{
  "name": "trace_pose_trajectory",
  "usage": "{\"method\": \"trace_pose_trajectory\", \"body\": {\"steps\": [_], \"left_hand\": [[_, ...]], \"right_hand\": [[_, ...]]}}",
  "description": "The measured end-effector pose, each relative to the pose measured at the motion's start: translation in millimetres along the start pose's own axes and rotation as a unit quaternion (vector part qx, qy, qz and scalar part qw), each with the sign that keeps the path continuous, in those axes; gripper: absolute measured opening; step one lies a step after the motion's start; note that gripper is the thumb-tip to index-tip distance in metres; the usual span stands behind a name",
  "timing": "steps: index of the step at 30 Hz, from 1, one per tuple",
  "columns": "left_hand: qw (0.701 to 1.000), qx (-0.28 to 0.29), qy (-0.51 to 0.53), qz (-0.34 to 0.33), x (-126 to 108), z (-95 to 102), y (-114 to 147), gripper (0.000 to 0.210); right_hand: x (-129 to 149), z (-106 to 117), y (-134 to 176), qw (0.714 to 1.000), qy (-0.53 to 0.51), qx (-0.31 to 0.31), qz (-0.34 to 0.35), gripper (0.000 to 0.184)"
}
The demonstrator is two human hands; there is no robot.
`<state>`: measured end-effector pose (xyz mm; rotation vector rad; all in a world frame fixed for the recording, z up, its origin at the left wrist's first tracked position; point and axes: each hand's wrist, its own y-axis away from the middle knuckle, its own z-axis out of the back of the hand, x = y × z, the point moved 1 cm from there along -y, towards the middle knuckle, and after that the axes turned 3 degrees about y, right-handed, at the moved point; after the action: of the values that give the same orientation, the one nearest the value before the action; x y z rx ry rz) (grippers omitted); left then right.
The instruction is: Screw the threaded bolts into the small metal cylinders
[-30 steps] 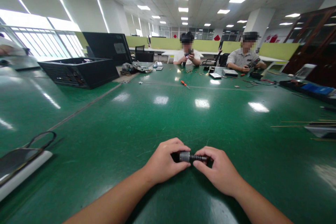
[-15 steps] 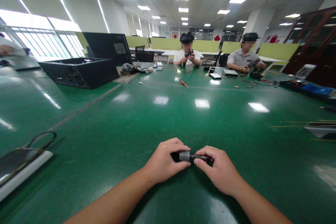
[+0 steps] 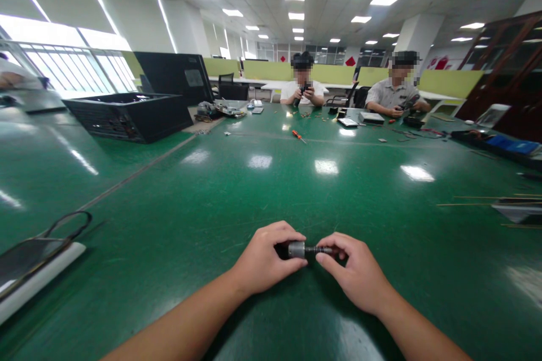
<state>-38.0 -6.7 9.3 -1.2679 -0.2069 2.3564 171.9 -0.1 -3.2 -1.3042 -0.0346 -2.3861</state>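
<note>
My left hand is closed around a short grey metal cylinder, thumb below and fingers above; its left end is hidden in the palm. Out of its right side sticks a thin dark shaft with a ribbed, spring-like part. On the far end of that ribbed part, my right hand is closed between thumb and fingers, which hide the tip. Both hands are low over the green table, cylinder and shaft lying level between them.
An orange screwdriver lies farther off. A black computer case stands at the left, and a phone-like device lies on a white block near left. Thin rods are at the right. Two people work across the table.
My right hand has shifted slightly to the right along the shaft. A bare stretch of shaft now shows between the cylinder and the ribbed part. My left hand has barely moved.
</note>
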Motion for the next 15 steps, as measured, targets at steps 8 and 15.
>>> {"method": "trace_pose_trajectory", "body": {"steps": [8,15], "left_hand": [[1.0,-0.006,0.005,0.001,2.2,0.2,-0.2,0.027],[1.0,-0.011,0.006,0.006,2.3,1.0,-1.2,0.027]], "right_hand": [[-4.1,-0.4,0.0,0.999,-0.033,-0.012,-0.017,0.013],[-5.8,0.5,-0.7,0.998,-0.056,-0.019,-0.026,0.016]]}}
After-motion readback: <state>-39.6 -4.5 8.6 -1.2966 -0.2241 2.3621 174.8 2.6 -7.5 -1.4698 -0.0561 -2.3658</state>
